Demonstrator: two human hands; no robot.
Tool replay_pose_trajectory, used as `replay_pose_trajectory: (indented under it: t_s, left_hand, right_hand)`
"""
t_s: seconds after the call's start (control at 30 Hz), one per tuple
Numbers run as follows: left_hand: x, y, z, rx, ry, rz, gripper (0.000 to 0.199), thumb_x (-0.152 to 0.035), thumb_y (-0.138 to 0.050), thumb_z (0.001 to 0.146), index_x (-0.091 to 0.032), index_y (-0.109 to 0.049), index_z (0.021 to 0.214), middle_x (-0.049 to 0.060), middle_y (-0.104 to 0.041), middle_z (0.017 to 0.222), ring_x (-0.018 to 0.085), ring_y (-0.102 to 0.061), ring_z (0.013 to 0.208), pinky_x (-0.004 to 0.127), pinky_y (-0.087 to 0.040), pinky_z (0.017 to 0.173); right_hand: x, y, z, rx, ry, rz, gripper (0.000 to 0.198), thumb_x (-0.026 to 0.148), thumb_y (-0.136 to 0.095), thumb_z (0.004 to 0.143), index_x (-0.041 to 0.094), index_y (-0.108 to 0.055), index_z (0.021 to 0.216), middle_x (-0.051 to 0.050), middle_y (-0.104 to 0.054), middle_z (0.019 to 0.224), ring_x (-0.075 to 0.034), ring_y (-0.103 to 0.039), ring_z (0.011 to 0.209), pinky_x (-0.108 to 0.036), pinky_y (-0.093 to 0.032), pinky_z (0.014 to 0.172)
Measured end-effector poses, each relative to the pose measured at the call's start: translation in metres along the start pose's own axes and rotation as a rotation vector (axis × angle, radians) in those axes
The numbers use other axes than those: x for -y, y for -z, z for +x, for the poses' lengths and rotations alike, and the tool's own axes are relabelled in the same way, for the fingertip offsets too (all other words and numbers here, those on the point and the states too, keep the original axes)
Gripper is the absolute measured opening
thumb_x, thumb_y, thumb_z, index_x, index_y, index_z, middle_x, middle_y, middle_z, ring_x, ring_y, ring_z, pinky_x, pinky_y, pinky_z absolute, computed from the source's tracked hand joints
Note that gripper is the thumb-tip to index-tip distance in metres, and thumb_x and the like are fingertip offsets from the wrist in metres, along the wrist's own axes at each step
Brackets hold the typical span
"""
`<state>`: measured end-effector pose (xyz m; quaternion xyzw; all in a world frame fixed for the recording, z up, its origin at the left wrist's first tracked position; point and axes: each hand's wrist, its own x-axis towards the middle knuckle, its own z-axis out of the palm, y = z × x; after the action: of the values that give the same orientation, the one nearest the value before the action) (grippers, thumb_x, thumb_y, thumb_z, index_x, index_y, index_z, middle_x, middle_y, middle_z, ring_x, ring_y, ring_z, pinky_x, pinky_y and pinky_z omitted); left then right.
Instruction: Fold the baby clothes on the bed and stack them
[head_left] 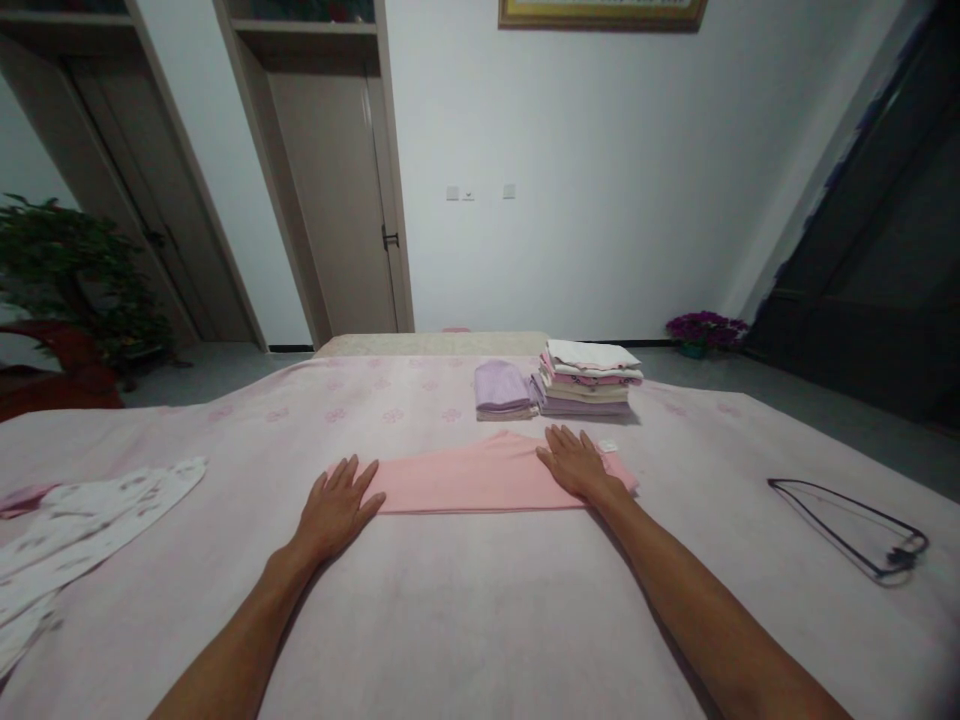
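A pair of pink pants (465, 484), folded lengthwise into a long strip, lies flat on the pale pink bedsheet (465, 610). My left hand (341, 508) rests with fingers spread on the left end of the strip. Near the other end, my right hand (574, 462) lies flat on the cloth, fingers apart. A small white tag (607, 447) shows at the right end, just past my right hand. Neither hand grips the fabric.
Beyond the pants stand a stack of folded clothes (589, 380) and a smaller lilac folded pile (504, 390). White patterned clothing (97, 520) lies loose at the left. A black wire hanger (847, 525) lies at the right.
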<state>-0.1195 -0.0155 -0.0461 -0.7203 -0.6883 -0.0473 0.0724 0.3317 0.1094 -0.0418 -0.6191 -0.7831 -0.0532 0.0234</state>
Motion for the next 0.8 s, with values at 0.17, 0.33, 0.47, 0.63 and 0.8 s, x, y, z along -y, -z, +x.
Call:
replay_pose_trajectory:
  t_s: [0.17,0.33,0.47,0.63,0.8]
  left_hand:
    - [0.004,0.000,-0.003,0.025,0.052,-0.012,0.068,-0.060,-0.033,0.098,-0.024,-0.032,0.156,0.016,-0.028,0.162,0.034,-0.020,0.151,0.054,-0.021,0.116]
    - [0.009,-0.002,-0.006,0.033,0.067,0.003,0.068,-0.059,-0.033,0.098,-0.024,-0.032,0.156,0.016,-0.027,0.162,0.035,-0.020,0.151,0.055,-0.023,0.116]
    - [0.010,-0.001,-0.008,-0.045,0.055,0.007,0.062,-0.055,-0.039,0.098,-0.023,-0.042,0.152,0.017,-0.035,0.159,0.039,-0.025,0.148,0.060,-0.025,0.113]
    - [-0.007,0.015,-0.009,-0.317,-0.255,-0.144,0.035,-0.040,-0.052,0.096,-0.024,-0.070,0.122,0.011,-0.062,0.137,0.033,-0.044,0.137,0.054,-0.029,0.114]
    - [-0.056,0.034,-0.007,-0.258,-0.453,-0.432,0.023,-0.035,-0.052,0.099,-0.023,-0.071,0.096,0.006,-0.071,0.101,0.019,-0.062,0.096,0.031,-0.048,0.086]
  right_hand:
    - [-0.038,0.004,-0.007,-0.043,-0.041,-0.115,0.067,0.051,-0.025,0.100,0.011,-0.037,0.153,-0.015,-0.032,0.160,-0.029,-0.022,0.150,-0.053,-0.004,0.121]
    - [-0.053,0.012,-0.022,-0.097,-0.095,-0.047,0.058,0.046,-0.031,0.101,0.015,-0.044,0.149,-0.014,-0.037,0.158,-0.030,-0.027,0.148,-0.055,-0.009,0.119]
    - [-0.045,0.024,-0.034,-0.291,-0.103,0.099,0.044,0.035,-0.041,0.100,0.016,-0.056,0.137,-0.014,-0.054,0.146,-0.030,-0.039,0.140,-0.051,-0.019,0.117]
    - [-0.011,0.036,-0.059,-0.401,0.168,0.437,0.018,0.028,-0.058,0.091,0.022,-0.070,0.102,-0.006,-0.072,0.108,-0.022,-0.061,0.102,-0.034,-0.044,0.092]
    - [0.035,0.043,-0.083,-0.377,0.433,0.536,0.004,0.019,-0.067,0.083,0.022,-0.070,0.083,-0.002,-0.069,0.084,-0.019,-0.059,0.083,-0.033,-0.042,0.081]
